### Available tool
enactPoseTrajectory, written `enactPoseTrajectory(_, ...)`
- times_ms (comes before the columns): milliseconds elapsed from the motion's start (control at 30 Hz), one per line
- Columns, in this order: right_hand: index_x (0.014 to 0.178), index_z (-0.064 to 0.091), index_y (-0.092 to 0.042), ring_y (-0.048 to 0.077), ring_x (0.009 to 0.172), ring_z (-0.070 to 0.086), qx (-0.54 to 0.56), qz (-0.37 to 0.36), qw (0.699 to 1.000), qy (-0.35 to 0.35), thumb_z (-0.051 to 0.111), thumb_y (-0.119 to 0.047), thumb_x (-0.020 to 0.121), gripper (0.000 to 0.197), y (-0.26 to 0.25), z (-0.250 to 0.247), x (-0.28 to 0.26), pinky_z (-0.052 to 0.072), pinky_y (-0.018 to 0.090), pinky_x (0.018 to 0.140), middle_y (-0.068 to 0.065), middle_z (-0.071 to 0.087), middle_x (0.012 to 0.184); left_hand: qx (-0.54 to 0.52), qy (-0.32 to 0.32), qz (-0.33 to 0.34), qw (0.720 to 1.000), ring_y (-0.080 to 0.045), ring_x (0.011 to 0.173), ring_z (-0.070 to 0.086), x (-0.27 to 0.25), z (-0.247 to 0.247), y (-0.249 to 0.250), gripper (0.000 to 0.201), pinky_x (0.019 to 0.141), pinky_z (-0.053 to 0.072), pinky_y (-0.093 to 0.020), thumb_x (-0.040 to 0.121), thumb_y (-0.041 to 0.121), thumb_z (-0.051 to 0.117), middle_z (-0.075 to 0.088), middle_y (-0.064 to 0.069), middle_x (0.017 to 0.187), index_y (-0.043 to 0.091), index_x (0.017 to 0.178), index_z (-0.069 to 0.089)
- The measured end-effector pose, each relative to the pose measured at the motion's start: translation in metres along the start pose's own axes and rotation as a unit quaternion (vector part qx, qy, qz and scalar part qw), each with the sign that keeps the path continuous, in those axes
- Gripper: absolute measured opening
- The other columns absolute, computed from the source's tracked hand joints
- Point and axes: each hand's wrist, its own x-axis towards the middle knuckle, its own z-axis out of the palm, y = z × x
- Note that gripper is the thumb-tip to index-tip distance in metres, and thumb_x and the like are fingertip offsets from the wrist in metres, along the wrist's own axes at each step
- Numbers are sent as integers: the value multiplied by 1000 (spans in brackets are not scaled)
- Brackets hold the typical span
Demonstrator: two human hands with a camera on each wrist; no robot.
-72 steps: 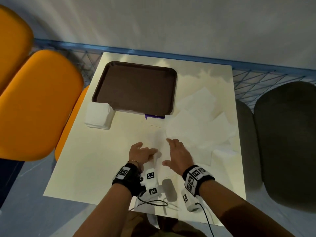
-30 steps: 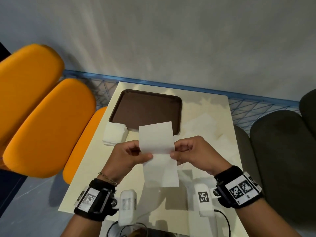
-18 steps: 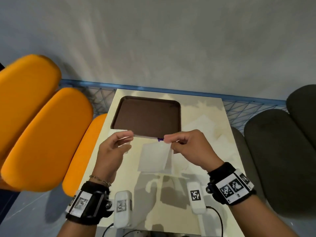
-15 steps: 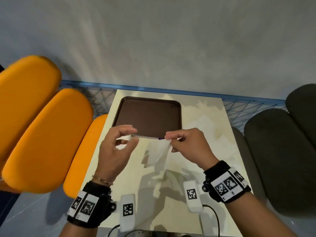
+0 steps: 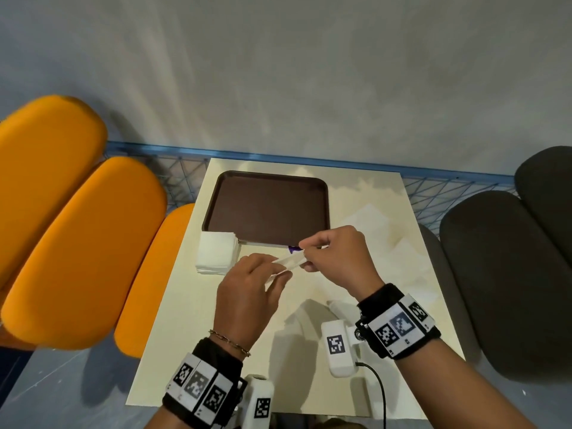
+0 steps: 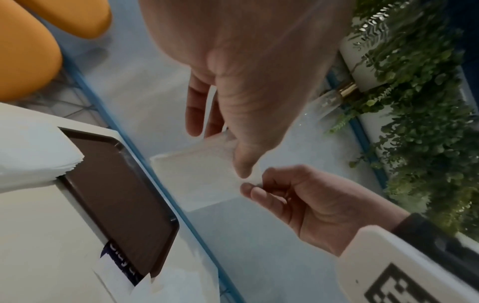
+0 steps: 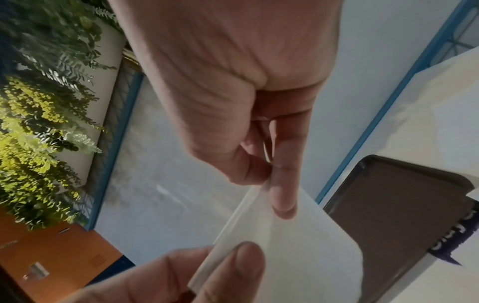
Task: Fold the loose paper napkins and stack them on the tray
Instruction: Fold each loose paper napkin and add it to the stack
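A white paper napkin point(image 5: 291, 262) is held in the air above the table, seen nearly edge-on in the head view. My right hand point(image 5: 305, 252) pinches its right end between thumb and forefinger point(image 7: 283, 192). My left hand point(image 5: 278, 271) grips the left end, thumb point(image 6: 243, 164) on top and fingers behind the napkin point(image 6: 197, 170). The brown tray point(image 5: 266, 209) lies bare at the back left of the table. A stack of folded napkins point(image 5: 216, 256) sits on the table against the tray's near left corner. Loose unfolded napkins point(image 5: 393, 243) lie at the right.
A purple-printed slip point(image 5: 294, 249) pokes out from under the tray's near edge. Orange seats point(image 5: 77, 243) stand left of the cream table point(image 5: 192, 320), dark grey seats point(image 5: 501, 274) to the right. A blue railing point(image 5: 278, 156) and a grey wall run behind it.
The napkin was unfolded in both hands, then hung from my right hand alone. My left hand has now closed on it, and both hands hold it folded.
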Motion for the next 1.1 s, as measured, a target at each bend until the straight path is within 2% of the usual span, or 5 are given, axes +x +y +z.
enactPoseTrajectory(133,95,84,-17,13,68,79,21,7,999,-30,71,-7,90,17,4,-8,-2,67,33,77,-3,81,83,-79,-3,-48,996,2,82,67,8,-7,-3,14,67,52,-9,84,24,87,77,11,96,23,98,84)
enactPoseTrajectory(200,106,82,-29,3,78,76,0,-38,997,-62,79,-20,92,17,6,-16,-3,65,31,82,-13,80,98,-139,-20,-100,985,8,86,67,12,-13,-2,14,67,53,-10,84,27,86,75,20,96,26,97,85)
enactPoseTrajectory(367,113,78,-37,3,117,68,-19,-172,975,-141,89,-38,83,32,0,-43,-13,53,23,102,-23,71,129,-311,-105,-194,925,-14,74,73,26,-40,1,15,62,58,-23,82,29,85,79,12,93,21,95,86)
enactPoseTrajectory(633,92,83,-27,16,83,75,-27,-185,974,-128,86,-41,83,17,-7,-43,-14,61,49,81,-11,80,93,-387,-122,-207,890,-22,83,76,35,-59,2,21,68,62,-32,75,25,88,81,0,96,16,94,86)
enactPoseTrajectory(1100,89,85,-27,26,76,72,40,-215,974,-62,85,-36,85,9,-16,-37,-24,60,48,72,-11,80,90,-462,32,-249,851,-20,62,62,30,-63,14,15,59,56,-31,74,21,85,79,-9,83,20,90,86)
